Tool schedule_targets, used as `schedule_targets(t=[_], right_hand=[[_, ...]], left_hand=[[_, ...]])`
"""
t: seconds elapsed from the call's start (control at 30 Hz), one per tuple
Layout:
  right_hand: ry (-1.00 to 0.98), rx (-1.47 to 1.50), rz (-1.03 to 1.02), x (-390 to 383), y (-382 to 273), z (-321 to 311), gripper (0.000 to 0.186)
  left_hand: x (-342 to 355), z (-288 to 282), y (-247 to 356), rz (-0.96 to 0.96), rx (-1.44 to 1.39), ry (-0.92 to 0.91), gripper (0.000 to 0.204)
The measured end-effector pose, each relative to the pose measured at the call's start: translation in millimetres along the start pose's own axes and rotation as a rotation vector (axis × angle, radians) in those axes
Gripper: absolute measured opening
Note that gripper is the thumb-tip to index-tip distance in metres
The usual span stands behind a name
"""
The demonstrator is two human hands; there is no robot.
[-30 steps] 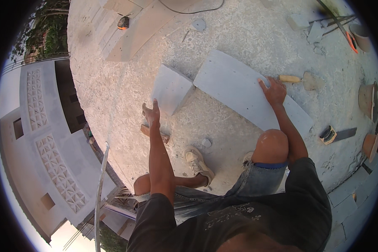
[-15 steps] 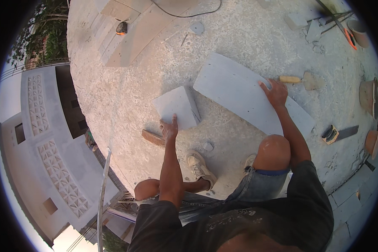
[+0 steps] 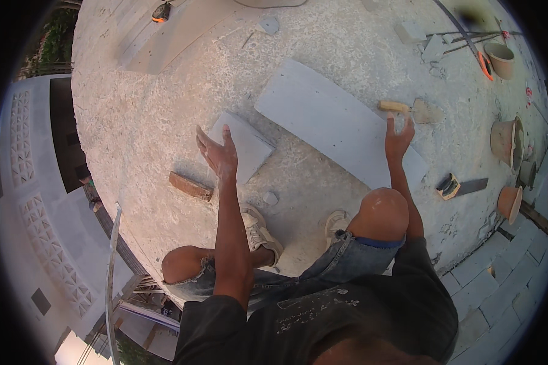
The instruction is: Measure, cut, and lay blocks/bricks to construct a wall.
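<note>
1. Far left: pale building [image 3: 36,176] with patterned vent panels, beyond the edge of the rough concrete floor [image 3: 140,121].
2. Upper left: dark tape measure [image 3: 161,13] with orange trim, well apart from both hands.
3. Further in: reddish-brown brick piece [image 3: 190,186], lying slantwise on the floor, near the left hand [image 3: 221,159].
4. Step in hand, as judged: handling of the grey blocks, apparently between holds. Any fresh hold on the short block [image 3: 245,145]: likely to call for thumb and fingers drawn in against opposite edges.
5. Left grip: fingers fanned wide, thumb well away from them, nothing pinched. Over or just beside the short block's left part; cannot tell if touching.
6. Short block: flat on the floor, just beside the long slab's left end. Small grey chip [image 3: 270,198] below it in view.
7. Middle: long slab [image 3: 335,118], flat, running slantwise down to the right.
8. Right hand [image 3: 397,141]: above the slab's right part, thumb and fingers parted and slightly curled, nothing held. Contact with slab: cannot tell. Wooden-handled trowel [image 3: 406,108] just beyond the fingertips.
9. Far right: handsaw [image 3: 466,187] on the floor, then a bucket [image 3: 503,143].
</note>
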State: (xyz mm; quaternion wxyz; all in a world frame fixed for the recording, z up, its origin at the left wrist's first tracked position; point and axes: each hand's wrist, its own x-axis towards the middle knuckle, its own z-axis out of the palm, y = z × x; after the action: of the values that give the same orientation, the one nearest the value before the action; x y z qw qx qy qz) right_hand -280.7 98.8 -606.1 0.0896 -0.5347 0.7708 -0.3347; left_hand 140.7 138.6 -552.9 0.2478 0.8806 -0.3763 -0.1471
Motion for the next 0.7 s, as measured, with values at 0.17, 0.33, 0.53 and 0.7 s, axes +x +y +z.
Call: schedule_targets(t=[0.17, 0.33, 0.53, 0.7], right_hand=[[0.145, -0.242, 0.515, -101, 108, -84, 0.079], [0.042, 0.308, 0.772, -146, 232, -116, 0.090], [-0.015, 0.310, 0.864, -151, 182, -129, 0.091], [-0.139, 0.625, 1.001, -98, 84, -112, 0.090]], left_hand=[[59, 68, 47, 0.164, 0.107, -0.532, 0.090], [40, 115, 124, 0.185, 0.292, -0.754, 0.094], [48, 137, 93, 0.052, 0.081, -0.551, 0.090], [40, 95, 52, -0.002, 0.039, -0.556, 0.083]])
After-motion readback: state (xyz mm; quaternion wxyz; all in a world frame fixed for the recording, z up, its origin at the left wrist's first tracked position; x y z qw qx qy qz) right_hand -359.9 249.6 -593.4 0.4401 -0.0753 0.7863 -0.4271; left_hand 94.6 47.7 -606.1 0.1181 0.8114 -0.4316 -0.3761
